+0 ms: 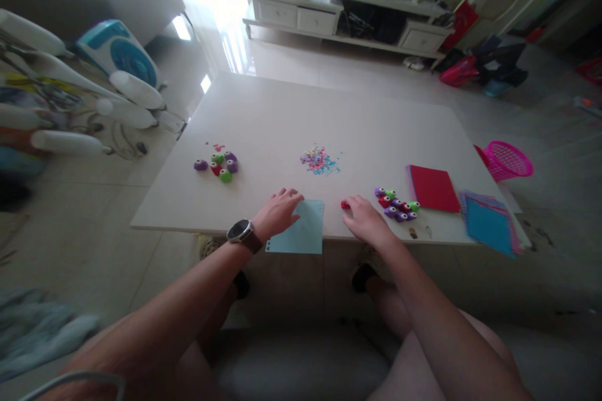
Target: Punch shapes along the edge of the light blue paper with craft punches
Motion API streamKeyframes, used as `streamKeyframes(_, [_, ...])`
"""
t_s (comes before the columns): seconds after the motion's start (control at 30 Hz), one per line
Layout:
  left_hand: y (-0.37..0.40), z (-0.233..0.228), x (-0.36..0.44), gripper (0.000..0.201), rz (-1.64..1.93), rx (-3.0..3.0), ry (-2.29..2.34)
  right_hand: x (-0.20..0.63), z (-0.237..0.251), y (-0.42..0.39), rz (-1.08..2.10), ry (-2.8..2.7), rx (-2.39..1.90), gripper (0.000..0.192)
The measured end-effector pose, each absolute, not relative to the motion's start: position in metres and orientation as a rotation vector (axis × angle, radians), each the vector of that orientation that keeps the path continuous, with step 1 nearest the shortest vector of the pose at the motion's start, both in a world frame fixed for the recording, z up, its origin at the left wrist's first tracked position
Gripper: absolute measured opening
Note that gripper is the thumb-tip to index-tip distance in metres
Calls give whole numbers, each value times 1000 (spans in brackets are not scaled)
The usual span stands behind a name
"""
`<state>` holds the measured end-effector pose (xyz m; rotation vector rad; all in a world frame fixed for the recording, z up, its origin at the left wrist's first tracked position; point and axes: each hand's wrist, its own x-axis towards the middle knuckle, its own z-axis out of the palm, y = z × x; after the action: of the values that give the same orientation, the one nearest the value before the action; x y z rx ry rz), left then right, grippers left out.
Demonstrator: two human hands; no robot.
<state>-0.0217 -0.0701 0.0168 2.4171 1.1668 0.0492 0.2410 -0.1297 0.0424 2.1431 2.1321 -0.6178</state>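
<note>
A light blue sheet of paper (303, 230) lies at the table's front edge, its lower part overhanging. Small holes show at its top right and bottom left corners. My left hand (281, 210), a watch on its wrist, rests on the sheet's upper left part with the fingers spread. To the right of the sheet, my right hand (363, 218) is closed on a small red craft punch (345, 205), which it mostly covers. Several purple, green and red punches (397, 205) with eye-like spots stand just right of that hand. Another group of punches (226, 166) sits at the left.
Tiny coloured paper cut-outs (322, 161) lie heaped mid-table, with a few red bits (219, 146) at the left. A red paper stack (435, 188) and blue sheets (489, 223) lie at the right. A pink basket (510, 160) stands beyond the white table's (376, 119) right edge.
</note>
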Motion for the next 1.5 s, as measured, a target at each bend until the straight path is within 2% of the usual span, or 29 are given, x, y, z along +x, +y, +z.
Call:
streamKeyframes(0.37, [-68,11,-23,51,-41,2375,1218,227,47,-136,-693,2128,1990,18])
streamKeyframes(0.47, [-66,10,-23,41,-67,2362,1211,226,47,-139,-664,2136,1965,17])
streamKeyframes(0.63, [-65,12,-22,13,-35,2386,1147,224,48,-141,-627,2191,1972,14])
streamKeyframes(0.93, [-66,12,-21,26,7,2378,1109,214,49,-138,-634,2336,2013,12])
streamKeyframes(1.5, [-65,14,-19,31,-11,2366,1109,212,44,-140,-555,2328,1994,15])
